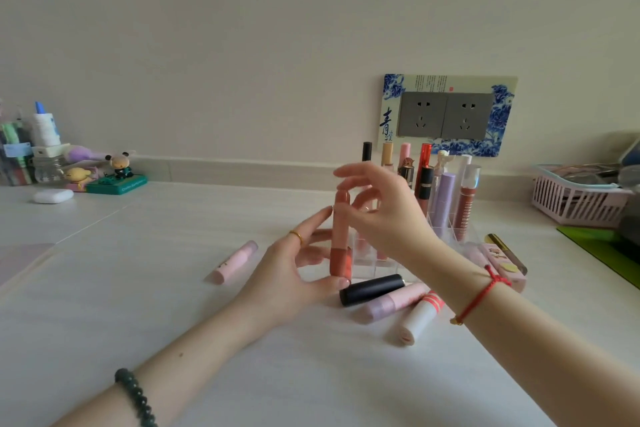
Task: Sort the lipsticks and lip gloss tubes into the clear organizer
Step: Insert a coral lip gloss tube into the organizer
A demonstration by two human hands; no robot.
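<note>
**A:** From the head camera, what are your hands doing?

**B:** Both are on one coral lip gloss tube, held upright just in front of the clear organizer. My left hand grips its darker lower part, thumb under the base, fingers curled round the side. My right hand pinches the top end between thumb and fingertips; the other fingers are spread loose.

**A:** And the organizer?

**B:** It stands on the white table near the wall, below the socket plate. Several tubes already stand upright in its compartments, among them a lilac tube and a clear-capped brown gloss. Which cell each sits in, I cannot tell.

**A:** What lies loose?

**B:** A pale pink tube lies on the table to the left, well apart from the rest. Just in front of the organizer lie a black lipstick, a pink-and-lilac tube touching it, and a white tube with red stripes. Under my right forearm, partly hidden, sits a pink box with a gold-capped tube beside it.
</note>
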